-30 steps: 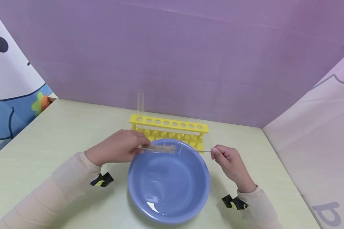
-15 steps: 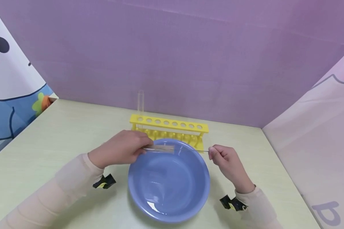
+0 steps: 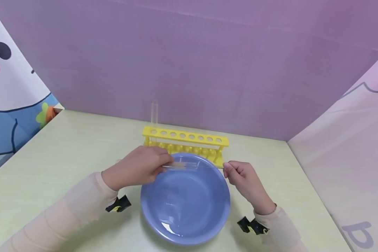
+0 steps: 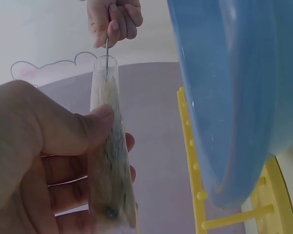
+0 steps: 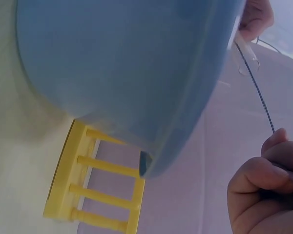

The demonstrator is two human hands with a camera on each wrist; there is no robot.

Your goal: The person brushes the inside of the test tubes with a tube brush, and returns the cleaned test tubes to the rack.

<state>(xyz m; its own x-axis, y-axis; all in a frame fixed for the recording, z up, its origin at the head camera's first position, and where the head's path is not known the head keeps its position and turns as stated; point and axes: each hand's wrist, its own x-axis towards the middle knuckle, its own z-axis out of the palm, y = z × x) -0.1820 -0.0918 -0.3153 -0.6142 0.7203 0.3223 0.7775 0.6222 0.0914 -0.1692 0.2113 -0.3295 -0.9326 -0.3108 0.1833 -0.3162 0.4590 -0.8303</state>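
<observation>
In the head view my left hand (image 3: 139, 166) holds a clear test tube (image 3: 190, 166) sideways over the far part of a blue basin (image 3: 186, 206). The left wrist view shows thumb and fingers around the glass, with the pale bristles of a test tube brush (image 4: 116, 156) inside it. My right hand (image 3: 247, 183) pinches the brush's twisted wire handle (image 5: 257, 88) beyond the tube's mouth, to the right. The wire runs into the mouth. Liquid in the basin cannot be told for certain.
Behind the basin stands a yellow test tube rack (image 3: 186, 136). A second clear test tube (image 3: 154, 113) is upright in its leftmost hole. A purple backdrop (image 3: 189, 70) rises behind the pale table (image 3: 91, 140).
My right hand has moved left, pushing the brush deeper into the tube. The left hand and tube have shifted slightly right. Basin and rack stay in place.
</observation>
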